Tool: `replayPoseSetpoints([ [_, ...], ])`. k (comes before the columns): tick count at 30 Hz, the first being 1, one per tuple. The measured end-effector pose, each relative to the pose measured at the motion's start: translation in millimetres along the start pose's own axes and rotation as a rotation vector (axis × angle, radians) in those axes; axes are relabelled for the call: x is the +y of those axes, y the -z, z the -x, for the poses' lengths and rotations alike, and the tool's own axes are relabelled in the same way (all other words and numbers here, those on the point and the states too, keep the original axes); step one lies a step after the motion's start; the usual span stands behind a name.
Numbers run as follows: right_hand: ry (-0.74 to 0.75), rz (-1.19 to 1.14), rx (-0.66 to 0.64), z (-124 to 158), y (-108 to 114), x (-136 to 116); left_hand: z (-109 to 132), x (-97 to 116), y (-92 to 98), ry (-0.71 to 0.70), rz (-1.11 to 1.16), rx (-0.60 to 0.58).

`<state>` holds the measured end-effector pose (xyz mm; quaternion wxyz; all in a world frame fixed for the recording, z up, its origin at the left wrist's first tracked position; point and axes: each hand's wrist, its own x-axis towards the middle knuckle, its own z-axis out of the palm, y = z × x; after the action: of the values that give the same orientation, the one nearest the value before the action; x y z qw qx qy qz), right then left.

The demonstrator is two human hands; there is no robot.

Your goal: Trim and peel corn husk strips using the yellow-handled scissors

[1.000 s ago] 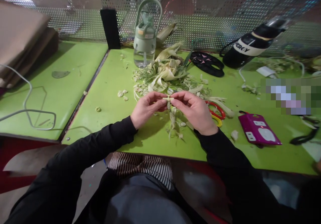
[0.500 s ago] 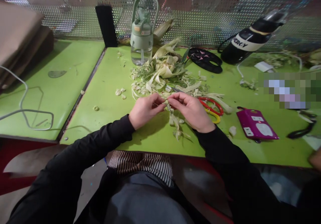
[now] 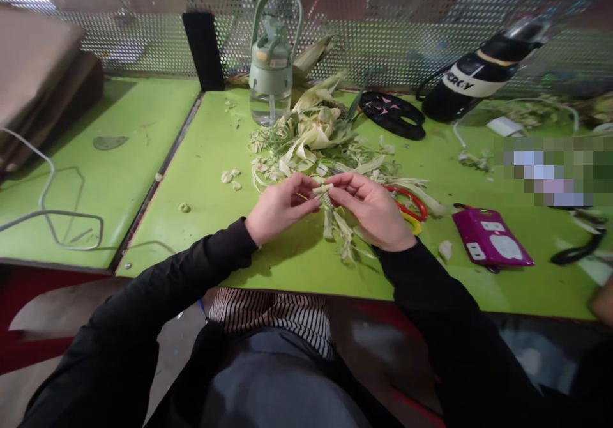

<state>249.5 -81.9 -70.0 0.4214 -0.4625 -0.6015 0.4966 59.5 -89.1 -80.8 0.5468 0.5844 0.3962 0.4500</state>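
Note:
Between my two hands is a small woven piece of pale husk strips (image 3: 324, 193), with loose ends hanging down over the table. My left hand (image 3: 283, 207) pinches its left side between thumb and fingers. From the right, my right hand (image 3: 372, 209) pinches the other side. Just beyond the hands lies a heap of pale green corn husks (image 3: 313, 135) and shredded strips. Scissors with red and yellow handles (image 3: 410, 203) lie beside my right hand, partly hidden by it.
A green water bottle (image 3: 271, 73) stands behind the heap. Farther right are a black fan-shaped object (image 3: 393, 115), a black bottle (image 3: 474, 83) and a purple device with sockets (image 3: 493, 237). A white cable (image 3: 45, 179) and brown stacked material (image 3: 43, 76) are at left.
My right hand has shifted slightly right, covering more of the scissors. The strip between the fingertips now shows as a short horizontal band, and the hanging ends have swung a little.

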Motion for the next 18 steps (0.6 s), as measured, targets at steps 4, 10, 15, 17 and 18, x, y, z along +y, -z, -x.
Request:
replayPoseSetpoints([
  [4, 0.03, -0.076, 0.069, -4, -1, 9, -6, 0, 5.1, 0.141, 0.34, -0.016],
  [10, 0.055, -0.109, 0.133, -6, -10, 15, -9, 4, 7.6, 0.349, 0.409, -0.004],
  [15, 0.029, -0.164, 0.165, -6, -13, 14, -11, 6, 6.2, 0.383, 0.477, 0.118],
  [17, -0.01, -0.162, 0.192, -6, -12, 11, -12, 6, 7.1, 0.384, 0.519, 0.16],
  [18, -0.031, -0.14, 0.186, -5, -12, 10, -13, 6, 7.4, 0.38, 0.528, 0.17],
])
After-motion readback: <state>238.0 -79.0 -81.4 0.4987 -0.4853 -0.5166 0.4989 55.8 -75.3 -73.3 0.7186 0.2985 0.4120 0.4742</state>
